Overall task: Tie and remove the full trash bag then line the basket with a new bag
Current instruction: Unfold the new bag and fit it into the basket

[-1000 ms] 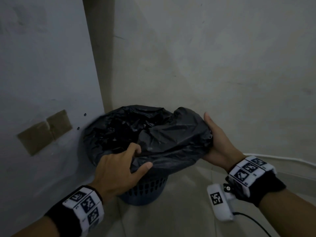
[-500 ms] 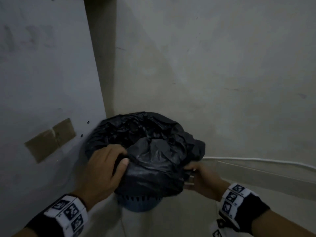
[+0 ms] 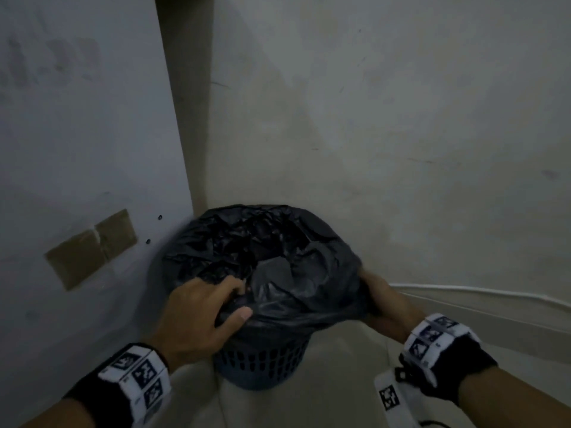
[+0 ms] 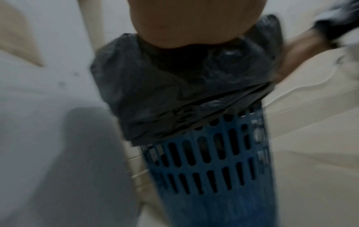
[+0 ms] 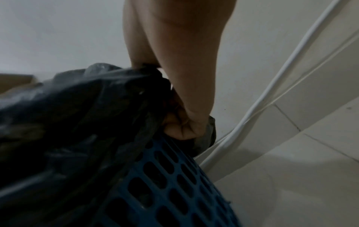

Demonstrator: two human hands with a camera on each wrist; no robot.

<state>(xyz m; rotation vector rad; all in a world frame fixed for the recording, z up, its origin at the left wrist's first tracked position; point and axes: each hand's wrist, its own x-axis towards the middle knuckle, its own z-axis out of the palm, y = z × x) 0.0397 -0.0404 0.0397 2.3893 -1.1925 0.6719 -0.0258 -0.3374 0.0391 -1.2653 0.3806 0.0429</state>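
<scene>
Compared with half a second ago, the right hand [image 3: 381,299] has moved a little higher on the right side of the black trash bag [image 3: 278,264], and the bag mouth looks more spread over the basket rim. A second ago the right side of the bag was lifted and bunched; now it lies lower around the rim. The left hand [image 3: 197,316] stays at the near left edge.

The left hand grips the bag there: its fingers curl into the folds and the thumb presses on the plastic from the near side. The right hand is clenched around a gathered piece of the bag's edge; in the right wrist view the fingers [image 5: 180,127] close on the plastic just beside the basket wall.

The bag sits in the blue basket [image 3: 262,362], and its upper part is folded down over the outside of the rim. Inside the bag I see only dark crumpled plastic; what it holds I cannot tell. The basket has slotted walls and stands on the pale tiled floor [image 3: 327,396], in the corner between a white panel [image 3: 77,149] and the wall [image 3: 386,134]. A white cable [image 3: 482,293] runs along the foot of the wall at the right.
</scene>
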